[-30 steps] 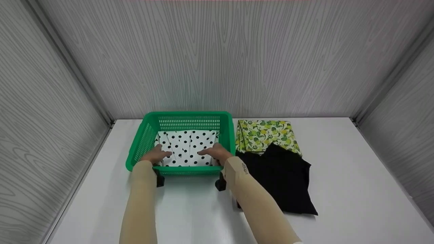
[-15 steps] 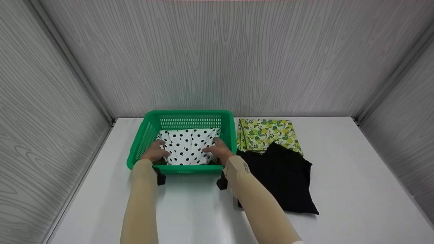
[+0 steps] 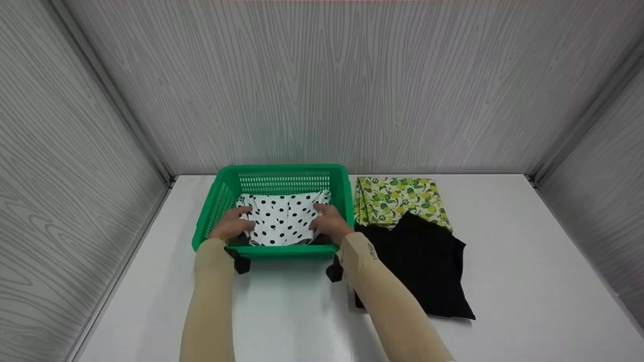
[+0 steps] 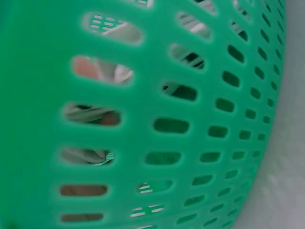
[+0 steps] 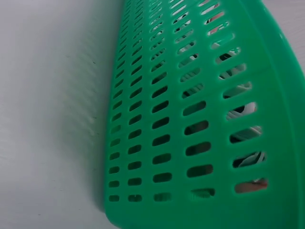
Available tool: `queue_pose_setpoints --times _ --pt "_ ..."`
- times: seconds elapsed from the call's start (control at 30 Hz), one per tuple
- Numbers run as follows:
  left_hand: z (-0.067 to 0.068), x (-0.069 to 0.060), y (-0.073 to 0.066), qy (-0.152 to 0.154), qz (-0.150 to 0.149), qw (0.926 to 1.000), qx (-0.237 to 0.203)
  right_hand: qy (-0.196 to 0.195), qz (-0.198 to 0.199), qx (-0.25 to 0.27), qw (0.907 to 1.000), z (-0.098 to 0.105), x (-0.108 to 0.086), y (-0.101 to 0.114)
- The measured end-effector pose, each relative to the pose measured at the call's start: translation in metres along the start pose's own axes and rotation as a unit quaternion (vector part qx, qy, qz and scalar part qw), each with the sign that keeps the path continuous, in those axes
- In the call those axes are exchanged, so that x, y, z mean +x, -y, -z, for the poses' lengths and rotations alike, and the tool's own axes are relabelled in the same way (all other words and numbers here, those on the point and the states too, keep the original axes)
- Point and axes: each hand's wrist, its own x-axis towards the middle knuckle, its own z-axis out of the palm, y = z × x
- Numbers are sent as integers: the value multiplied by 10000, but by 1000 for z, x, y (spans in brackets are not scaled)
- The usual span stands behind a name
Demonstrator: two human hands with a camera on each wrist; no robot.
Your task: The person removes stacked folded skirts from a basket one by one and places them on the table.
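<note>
A white cloth with black polka dots (image 3: 282,217) lies folded inside a green plastic basket (image 3: 282,251). At its left side my left hand (image 3: 231,225) pinches the cloth, thumb on top. My right hand (image 3: 330,222) grips the opposite side in the same way. Between the hands the cloth sags, and its front edge looks bunched. Both wrist views are mostly filled by the slotted basket wall (image 4: 138,138), with bits of cloth and fingers showing through the slots. The fingertips under the cloth are hidden in the head view.
To the right of the basket lies a folded lemon-print cloth (image 3: 397,198) on the white table (image 3: 513,251). A black cloth (image 3: 417,266) overlaps its front edge, partly behind my right forearm. Grey wood-grain panels (image 3: 322,85) stand at the back and sides.
My fingers have closed on the cloth's two sides. The cloth has lifted a little at the sides, drawn narrower and creased, and its front edge has pulled away from the basket's front wall.
</note>
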Motion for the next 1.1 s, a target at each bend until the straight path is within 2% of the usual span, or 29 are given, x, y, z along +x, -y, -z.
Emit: queue_pose_setpoints --times 0.27,0.57,0.77,0.97,1.1 --pt "1 -12 -15 -326 -406 9983 -280 112 530 -217 9983 13 -12 12" --pt "-6 -22 -35 -869 -769 9914 -598 26 824 117 9965 39 -29 32" --pt "-17 -25 -43 -1094 -915 9863 -823 -34 996 147 9949 54 -35 32" --pt "-33 -27 -47 -1350 -1242 9769 -1095 -90 1322 249 9909 70 -41 28" --pt "-42 -28 -51 -1383 -1450 9720 -1230 -193 1373 242 9900 79 -45 28"
